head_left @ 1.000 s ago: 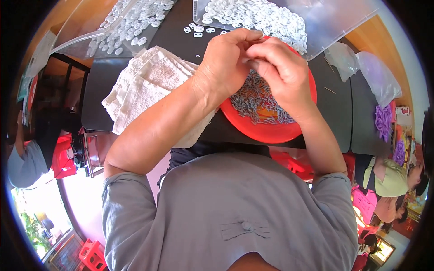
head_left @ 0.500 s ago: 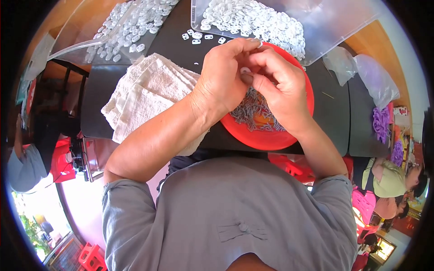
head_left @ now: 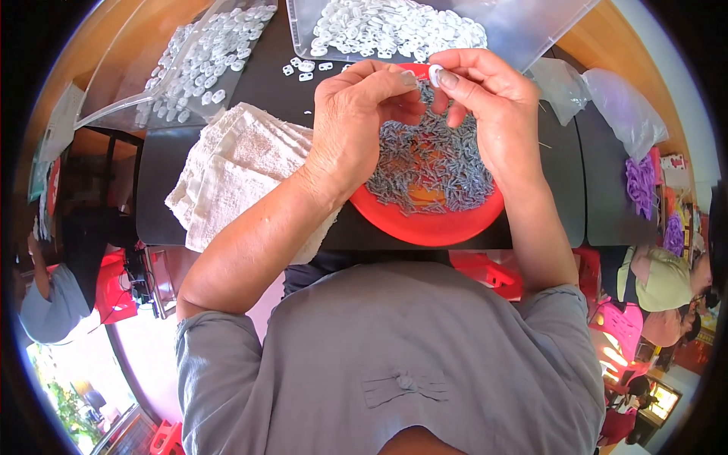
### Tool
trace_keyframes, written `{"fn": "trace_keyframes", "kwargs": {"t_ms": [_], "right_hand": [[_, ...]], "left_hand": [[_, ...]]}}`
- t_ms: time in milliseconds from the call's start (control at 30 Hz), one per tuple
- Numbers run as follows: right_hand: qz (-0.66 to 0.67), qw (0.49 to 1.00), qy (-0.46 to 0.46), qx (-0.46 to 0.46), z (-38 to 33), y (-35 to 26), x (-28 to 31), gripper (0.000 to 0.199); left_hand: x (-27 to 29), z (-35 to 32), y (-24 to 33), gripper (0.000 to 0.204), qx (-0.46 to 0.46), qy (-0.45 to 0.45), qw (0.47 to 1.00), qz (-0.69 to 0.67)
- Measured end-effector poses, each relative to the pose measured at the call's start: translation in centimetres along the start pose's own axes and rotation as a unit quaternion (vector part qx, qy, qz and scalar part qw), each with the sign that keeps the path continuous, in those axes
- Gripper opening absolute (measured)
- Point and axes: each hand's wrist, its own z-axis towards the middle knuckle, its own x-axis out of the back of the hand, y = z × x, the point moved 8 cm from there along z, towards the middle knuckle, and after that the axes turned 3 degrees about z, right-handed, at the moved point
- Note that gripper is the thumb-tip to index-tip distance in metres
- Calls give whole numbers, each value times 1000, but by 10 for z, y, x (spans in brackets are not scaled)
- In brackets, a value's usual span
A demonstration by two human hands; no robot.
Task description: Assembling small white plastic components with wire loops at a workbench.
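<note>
Hands have just parted | right hand point(head_left: 497, 106) pinches white piece point(head_left: 435, 73) by its thumb and finger, over red basin point(head_left: 426, 227) of grey pins point(head_left: 469, 178) | left hand point(head_left: 353, 114) curls its fingers, I cannot tell if holding | I judge: piece now with right only

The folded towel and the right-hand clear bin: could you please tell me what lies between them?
In the head view, a few small white pieces lie loose on the black table between the towel and the right-hand bin.
</note>
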Motion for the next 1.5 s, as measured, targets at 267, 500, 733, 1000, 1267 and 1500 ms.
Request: {"fn": "trace_keyframes", "kwargs": {"t_ms": [267, 500, 733, 1000, 1267, 1500], "right_hand": [[46, 999, -6, 1, -1, 0, 2, 17], [-20, 999, -33, -38, -1, -1, 3, 19], [1, 990, -87, -108, -3, 9, 0, 20], [-93, 995, -27, -14, -1, 6, 7, 14], [-233, 945, -2, 230, -8, -23, -3, 9], [-239, 941, -18, 237, -7, -20, -7, 6]], "left_hand": [[2, 1, 4, 14, -43, 12, 997, 66], [-4, -4, 17, 6, -98, 8, 983, 153], [-25, -23, 44, 7, -366, -32, 826, 427], [-12, -6, 23, 12, -162, 2, 953, 256], [-8, 5, -11, 22, 112, -109, 987, 35], [-5, 7, -12, 15, 131, -98, 986, 9]]}}
